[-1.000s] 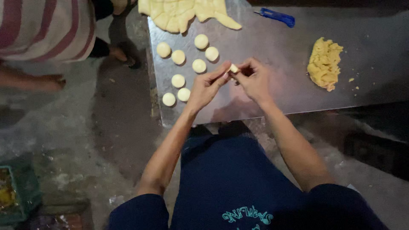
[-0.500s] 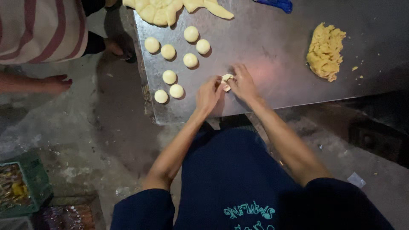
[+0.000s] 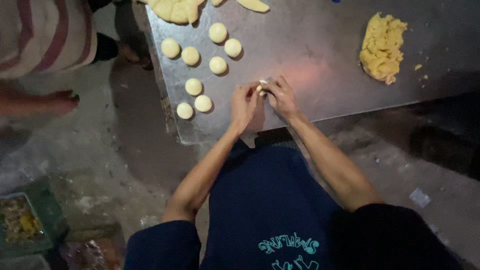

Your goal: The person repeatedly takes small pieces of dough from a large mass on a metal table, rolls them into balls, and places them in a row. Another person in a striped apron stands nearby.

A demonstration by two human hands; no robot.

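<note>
My left hand (image 3: 244, 102) and right hand (image 3: 281, 97) both pinching small pale dough piece (image 3: 261, 87) at frame centre, lower over shiny metal table (image 3: 310, 60) than second ago; seven round dough balls (image 3: 193, 86) unchanged, upper left.

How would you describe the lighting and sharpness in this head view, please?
Head view: dim light, with soft glare on the metal table beside both hands; left hand and right hand pinch a small dough piece, slightly soft; the floor falls into murky shadow; the dough balls read clearly.
</note>
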